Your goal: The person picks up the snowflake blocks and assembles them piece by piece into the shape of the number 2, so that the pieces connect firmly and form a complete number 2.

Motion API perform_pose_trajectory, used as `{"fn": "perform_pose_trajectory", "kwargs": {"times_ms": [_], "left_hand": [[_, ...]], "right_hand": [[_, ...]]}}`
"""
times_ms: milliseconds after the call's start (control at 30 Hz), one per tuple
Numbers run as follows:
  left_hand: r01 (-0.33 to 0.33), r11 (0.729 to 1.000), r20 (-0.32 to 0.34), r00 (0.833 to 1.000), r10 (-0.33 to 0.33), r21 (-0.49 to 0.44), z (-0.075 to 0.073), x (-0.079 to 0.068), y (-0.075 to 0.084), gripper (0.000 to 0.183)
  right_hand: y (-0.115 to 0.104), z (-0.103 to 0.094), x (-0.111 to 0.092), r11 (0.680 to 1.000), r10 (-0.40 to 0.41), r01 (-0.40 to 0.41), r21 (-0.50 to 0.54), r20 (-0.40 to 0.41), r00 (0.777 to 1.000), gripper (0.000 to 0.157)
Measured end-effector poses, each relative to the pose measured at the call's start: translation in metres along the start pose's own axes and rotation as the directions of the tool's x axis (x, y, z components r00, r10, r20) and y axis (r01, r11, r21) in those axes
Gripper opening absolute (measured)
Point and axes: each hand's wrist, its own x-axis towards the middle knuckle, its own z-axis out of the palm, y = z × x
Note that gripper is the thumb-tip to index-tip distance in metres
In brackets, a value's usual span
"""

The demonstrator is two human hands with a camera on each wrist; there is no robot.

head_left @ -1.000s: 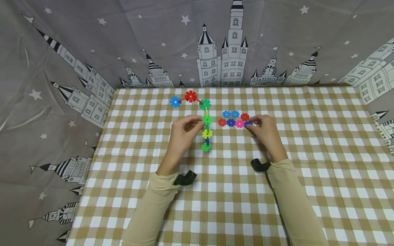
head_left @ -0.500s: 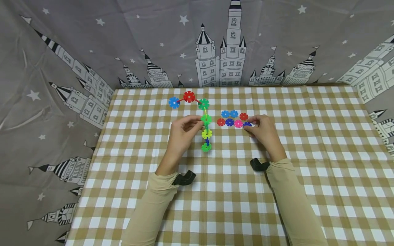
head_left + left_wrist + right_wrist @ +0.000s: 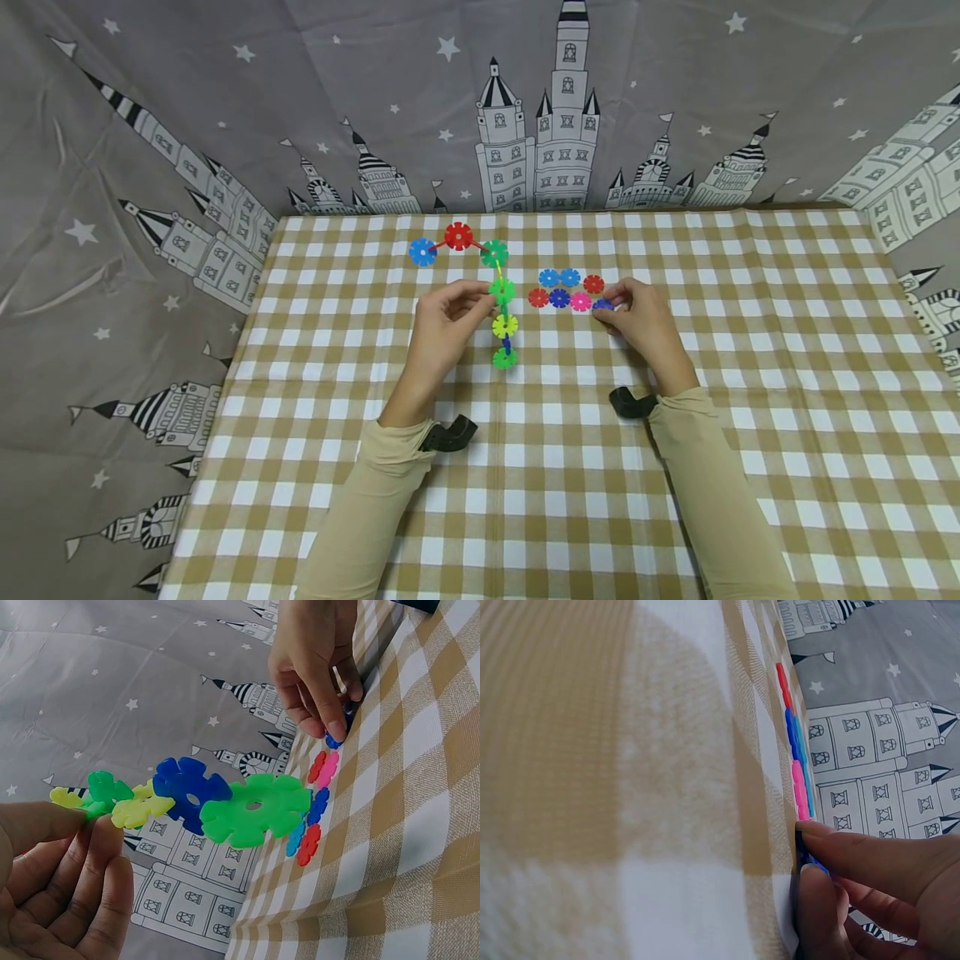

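My left hand (image 3: 446, 325) pinches a chain of interlocking flower-shaped plastic discs at a green disc (image 3: 502, 292) partway along it. From there the chain curves up through another green disc (image 3: 494, 253) and a red disc (image 3: 458, 237) to a light blue disc (image 3: 423, 252). Below the fingers hang a yellow disc (image 3: 504, 326), a dark blue disc (image 3: 193, 796) and a bright green end disc (image 3: 256, 810). On the right, thumb and forefinger of my right hand (image 3: 647, 321) pinch a loose dark blue disc (image 3: 603, 306), partly hidden by the fingertips, close over the cloth.
Loose discs lie left of the right hand: two light blue (image 3: 559, 278), two red (image 3: 538, 297), one dark blue (image 3: 558, 298) and one pink (image 3: 581, 302). A checked cloth (image 3: 555, 500) covers the table. A grey castle-print curtain (image 3: 420, 75) hangs behind and at the sides.
The dark blue disc at the right fingertips has tilted slightly. The upper end of the chain has swung a little left, while the left hand stays nearly in place.
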Motion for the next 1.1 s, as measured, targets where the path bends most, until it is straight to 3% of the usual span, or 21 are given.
{"fn": "perform_pose_trajectory", "kwargs": {"times_ms": [400,600,733,800,933,1100], "left_hand": [[0.000,1.000,-0.002,1.000,0.000,-0.008,-0.001,-0.001,0.002,0.017],[0.002,1.000,-0.010,1.000,-0.003,-0.022,-0.002,-0.001,0.003,0.018],[0.001,0.999,-0.018,1.000,-0.002,-0.036,-0.003,-0.001,0.003,0.017],[-0.001,0.999,-0.023,1.000,0.000,-0.042,-0.003,-0.001,0.003,0.017],[-0.001,0.999,-0.037,0.999,-0.001,-0.052,-0.004,-0.001,0.003,0.018],[0.036,0.996,-0.081,0.996,-0.043,-0.086,-0.006,-0.002,0.005,0.019]], "right_hand": [[0.001,0.001,0.000,1.000,0.004,-0.004,-0.012,0.018,1.000,0.030],[0.000,0.003,-0.002,0.998,-0.037,0.038,-0.044,0.026,0.999,0.026],[-0.002,0.005,-0.003,0.993,-0.099,0.098,0.068,0.006,0.995,0.028],[-0.004,0.006,-0.005,0.973,-0.140,0.138,0.186,-0.005,0.990,0.027],[-0.012,0.007,-0.010,0.889,-0.234,0.213,0.405,0.002,0.972,0.023],[-0.026,0.012,-0.018,0.827,-0.341,0.252,0.502,0.092,0.935,0.023]]}}
